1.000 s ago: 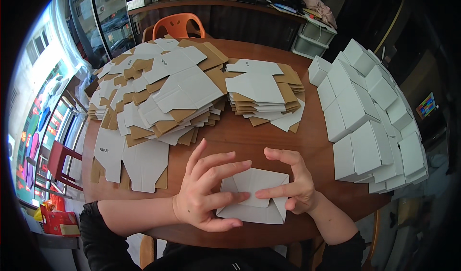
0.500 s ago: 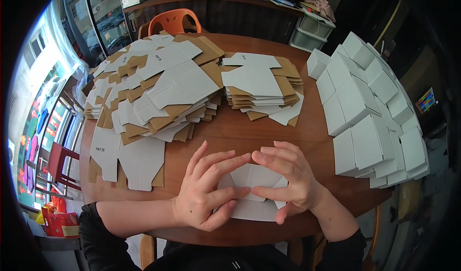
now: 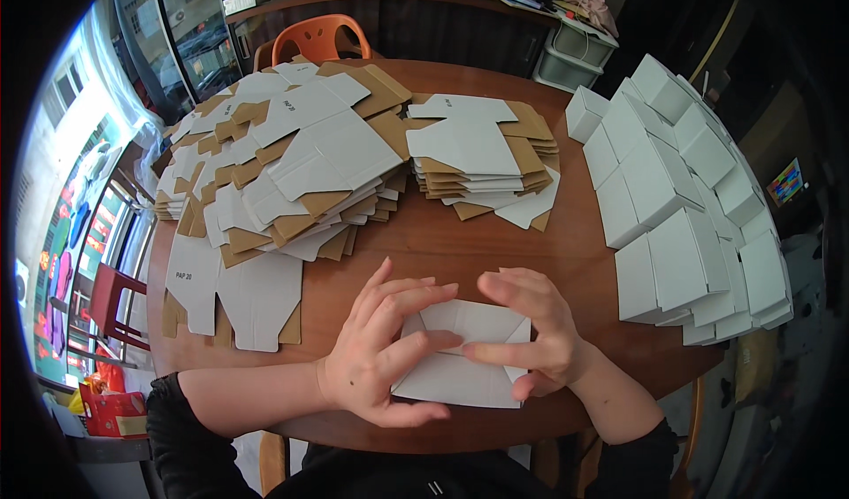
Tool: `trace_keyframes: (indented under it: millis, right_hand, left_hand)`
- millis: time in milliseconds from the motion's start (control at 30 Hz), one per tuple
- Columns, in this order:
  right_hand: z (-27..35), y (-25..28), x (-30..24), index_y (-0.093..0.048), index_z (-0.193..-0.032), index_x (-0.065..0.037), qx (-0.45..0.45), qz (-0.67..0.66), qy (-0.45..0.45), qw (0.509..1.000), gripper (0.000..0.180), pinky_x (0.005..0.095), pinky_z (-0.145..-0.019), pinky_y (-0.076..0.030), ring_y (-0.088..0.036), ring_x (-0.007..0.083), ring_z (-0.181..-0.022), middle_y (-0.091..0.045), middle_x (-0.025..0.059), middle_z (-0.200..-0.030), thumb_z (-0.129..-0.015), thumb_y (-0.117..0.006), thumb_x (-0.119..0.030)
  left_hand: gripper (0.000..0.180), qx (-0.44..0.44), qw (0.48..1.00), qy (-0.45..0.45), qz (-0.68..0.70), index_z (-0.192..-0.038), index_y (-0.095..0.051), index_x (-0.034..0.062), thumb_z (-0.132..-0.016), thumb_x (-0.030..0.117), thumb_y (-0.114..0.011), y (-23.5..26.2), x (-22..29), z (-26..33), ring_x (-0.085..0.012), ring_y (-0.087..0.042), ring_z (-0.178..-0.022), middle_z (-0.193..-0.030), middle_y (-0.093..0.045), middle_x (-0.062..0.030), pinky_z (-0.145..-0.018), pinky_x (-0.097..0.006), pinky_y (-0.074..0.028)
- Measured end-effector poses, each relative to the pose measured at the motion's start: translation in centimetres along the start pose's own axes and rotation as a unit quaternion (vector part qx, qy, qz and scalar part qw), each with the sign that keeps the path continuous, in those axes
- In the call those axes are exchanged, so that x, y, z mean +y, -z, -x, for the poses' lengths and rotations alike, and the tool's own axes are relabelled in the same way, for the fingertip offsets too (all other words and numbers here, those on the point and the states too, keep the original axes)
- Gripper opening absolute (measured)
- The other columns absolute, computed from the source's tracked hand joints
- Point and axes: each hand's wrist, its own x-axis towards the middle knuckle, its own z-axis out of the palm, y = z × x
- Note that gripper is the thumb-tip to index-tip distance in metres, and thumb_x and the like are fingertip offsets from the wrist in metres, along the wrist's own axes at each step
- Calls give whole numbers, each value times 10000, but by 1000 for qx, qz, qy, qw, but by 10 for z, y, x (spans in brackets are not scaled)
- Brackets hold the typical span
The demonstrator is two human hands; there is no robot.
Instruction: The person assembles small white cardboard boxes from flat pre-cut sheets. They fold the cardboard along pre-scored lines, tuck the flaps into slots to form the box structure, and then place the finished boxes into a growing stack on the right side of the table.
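White box point(image 3: 460, 387) lies on the table point(image 3: 424, 256), at the near side. Left hand point(image 3: 378, 350) and right hand point(image 3: 538, 333) spread wide over it, index fingertips at its top. Stacked blanks point(image 3: 336, 156) lie beyond; stacked boxes point(image 3: 659, 180) stand right.

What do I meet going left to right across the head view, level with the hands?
Red stool → flat cartons → left hand → white box under the fingers → right hand → stacked white boxes.
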Motion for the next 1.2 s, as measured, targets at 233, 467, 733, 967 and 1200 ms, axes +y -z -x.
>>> trace_keyframes:
  millis: [233, 467, 733, 967, 1200]
  right_hand:
    - [13, 2, 16, -619, -1294, -10, 146, -20, -38, 988, 873, 471, -999, -489, -475, 360, -1298, -395, 251, -1436, -926, -365, -761]
    - [0, -6, 15, -120, -1579, -93, 79, -55, -35, 995, 1237, 584, -1103, -375, -292, 411, -1426, -194, 251, -1552, -709, -766, -690]
    - [0, -28, 1, 125, -1577, -93, 11, 33, -107, 994, 1440, 547, -1156, -297, -187, 479, -1459, -55, 275, -1596, -649, -936, -385]
    - [0, -24, 0, 240, -1525, -26, 68, 39, -156, 985, 1576, 546, -1159, -258, -140, 482, -1465, -37, 327, -1569, -582, -970, -387]
    - [-1, -14, -2, 120, -1568, -72, -23, -121, -213, 969, 1509, 513, -1165, -324, -139, 397, -1479, -71, 204, -1538, -568, -982, -327]
  left_hand:
    - [811, 93, 990, 32, 103, -1282, -539, -8, -681, 418, -878, -9, -8, 5, -400, -516, -1216, -1372, -470, -266, -1028, -496, -413]
    - [732, 167, 950, 172, 202, -1367, -508, -31, -865, 478, -664, -3, -25, 12, -343, -385, -1334, -1419, -412, -238, -1104, -457, -307]
    - [719, 154, 881, 258, 366, -1474, -406, -18, -1019, 531, -312, -17, -39, 15, -289, -295, -1421, -1529, -323, -188, -1169, -425, -233]
    - [1400, -8, 972, 48, 230, -1568, 85, -15, -705, 568, -850, -12, -32, 4, -411, -33, -1510, -1630, -15, -244, -1192, -532, -105]
    - [1536, 34, 950, 86, 299, -1536, 225, 27, -629, 438, -944, -17, -35, 3, -426, -90, -1506, -1619, 0, -266, -1194, -517, -149]
